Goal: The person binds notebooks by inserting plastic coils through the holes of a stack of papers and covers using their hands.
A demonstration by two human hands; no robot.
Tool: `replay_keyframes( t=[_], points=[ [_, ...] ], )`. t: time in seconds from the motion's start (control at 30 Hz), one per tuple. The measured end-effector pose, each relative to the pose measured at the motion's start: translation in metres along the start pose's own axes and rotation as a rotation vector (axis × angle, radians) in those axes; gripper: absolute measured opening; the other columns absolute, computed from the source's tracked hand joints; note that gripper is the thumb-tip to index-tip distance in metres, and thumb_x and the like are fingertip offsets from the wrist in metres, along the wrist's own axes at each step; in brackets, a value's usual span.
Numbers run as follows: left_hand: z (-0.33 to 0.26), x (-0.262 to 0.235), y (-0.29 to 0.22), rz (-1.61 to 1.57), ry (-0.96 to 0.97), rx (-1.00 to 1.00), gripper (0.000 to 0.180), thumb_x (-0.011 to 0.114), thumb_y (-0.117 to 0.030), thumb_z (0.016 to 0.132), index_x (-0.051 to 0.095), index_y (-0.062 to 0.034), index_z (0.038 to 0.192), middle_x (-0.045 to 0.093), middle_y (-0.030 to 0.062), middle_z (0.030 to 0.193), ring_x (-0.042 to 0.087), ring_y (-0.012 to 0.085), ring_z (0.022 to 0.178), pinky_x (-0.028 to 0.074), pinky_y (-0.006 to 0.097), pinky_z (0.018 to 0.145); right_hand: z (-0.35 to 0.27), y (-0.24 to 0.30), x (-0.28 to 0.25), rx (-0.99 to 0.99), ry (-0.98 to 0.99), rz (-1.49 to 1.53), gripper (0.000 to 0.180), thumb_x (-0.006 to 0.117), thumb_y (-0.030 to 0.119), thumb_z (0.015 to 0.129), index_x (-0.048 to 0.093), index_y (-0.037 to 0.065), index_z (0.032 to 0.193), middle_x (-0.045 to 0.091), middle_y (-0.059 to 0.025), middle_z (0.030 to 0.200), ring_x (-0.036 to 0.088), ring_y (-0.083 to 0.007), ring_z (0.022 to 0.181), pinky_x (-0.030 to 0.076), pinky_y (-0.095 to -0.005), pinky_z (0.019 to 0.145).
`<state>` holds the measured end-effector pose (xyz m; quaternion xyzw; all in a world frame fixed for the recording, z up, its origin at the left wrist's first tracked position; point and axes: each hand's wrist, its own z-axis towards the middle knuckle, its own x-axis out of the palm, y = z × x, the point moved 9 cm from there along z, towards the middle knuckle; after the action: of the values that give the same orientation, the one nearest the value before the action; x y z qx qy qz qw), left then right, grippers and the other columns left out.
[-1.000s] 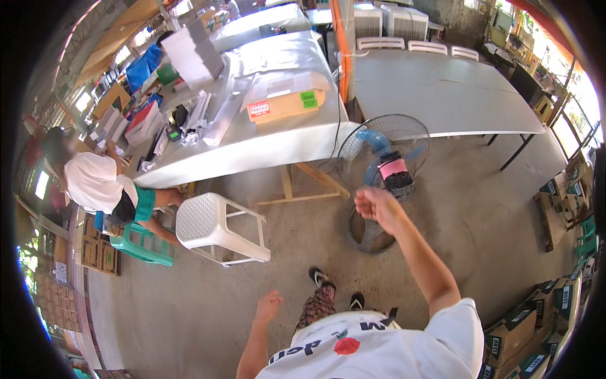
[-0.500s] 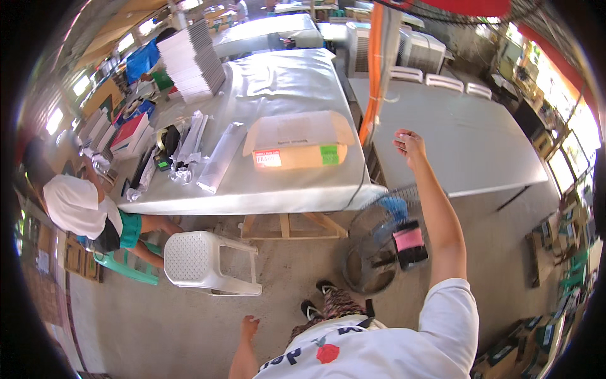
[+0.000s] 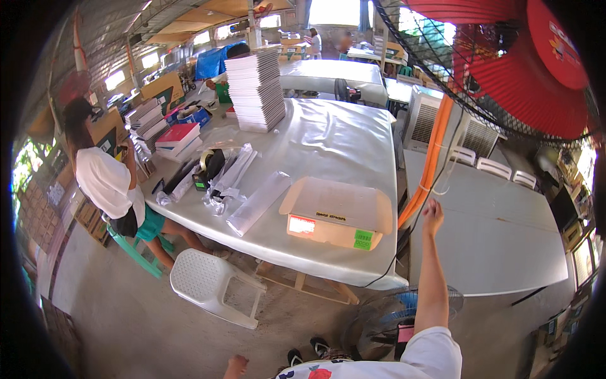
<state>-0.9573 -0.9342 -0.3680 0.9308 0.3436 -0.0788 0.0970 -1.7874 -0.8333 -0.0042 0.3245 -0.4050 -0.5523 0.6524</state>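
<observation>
My right arm reaches forward, and my right hand (image 3: 433, 218) is raised with its fingers curled in. It is close to a bundle of orange cable or tubing (image 3: 424, 192) that runs along a post; whether it touches this, or holds anything, I cannot make out. A large red fan (image 3: 505, 69) in a black wire guard is overhead at the upper right. Low at the bottom edge hangs my left hand (image 3: 237, 366), apart from everything, its fingers mostly hidden. Left of my right hand, an open cardboard box (image 3: 338, 211) lies on a silver-covered table (image 3: 334, 151).
Plastic-wrapped rolls (image 3: 259, 203), a tape dispenser (image 3: 208, 167) and a tall white stack (image 3: 252, 91) share the table. A white stool (image 3: 205, 287) stands before it. At left sits a person (image 3: 107, 183). A floor fan (image 3: 379, 328) is by my feet, beside a grey table (image 3: 492, 221).
My view has tilted up and brought the red fan into sight. My right hand now appears beside the orange bundle, its fingers more curled than before. My left hand sits lower in view.
</observation>
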Motion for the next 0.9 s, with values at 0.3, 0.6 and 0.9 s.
replay_keyframes(
  t=[0.3,0.6,0.9],
  points=[
    [-0.013,-0.081,-0.03,-0.967,-0.63,-0.024,0.038,0.062,-0.029,0.076,0.06,-0.0116,0.109,0.065,0.012,0.093,0.062,0.0249,0.092,0.05,0.038,0.079,0.031,-0.019,-0.038,0.418,0.178,0.074,0.016,0.053,0.016,0.09,0.063,0.005,0.097,0.049,-0.0006,0.052,0.045,-0.0079,0.043,0.035,-0.0211,0.04],
    [-0.043,-0.007,-0.024,-0.722,-1.154,0.097,0.03,0.053,-0.027,0.082,0.064,-0.0041,0.098,0.061,0.0167,0.106,0.057,0.0328,0.097,0.046,0.042,0.084,-0.049,0.086,-0.049,-0.206,-0.057,-0.116,0.023,0.053,0.015,0.087,0.057,0.004,0.107,0.055,-0.0061,0.08,0.054,-0.0162,0.069,0.045,-0.0291,0.061],
    [-0.288,0.096,0.087,-1.681,-1.674,-0.03,0.025,0.055,-0.013,0.084,0.057,0.0007,0.104,0.062,0.0184,0.09,0.06,0.0346,0.083,0.048,0.039,0.073,-0.529,0.248,0.181,0.192,1.255,0.24,0.037,0.055,0.019,0.087,0.051,-0.001,0.118,0.058,-0.0117,0.103,0.058,-0.0224,0.091,0.05,-0.0315,0.079]
  ],
)
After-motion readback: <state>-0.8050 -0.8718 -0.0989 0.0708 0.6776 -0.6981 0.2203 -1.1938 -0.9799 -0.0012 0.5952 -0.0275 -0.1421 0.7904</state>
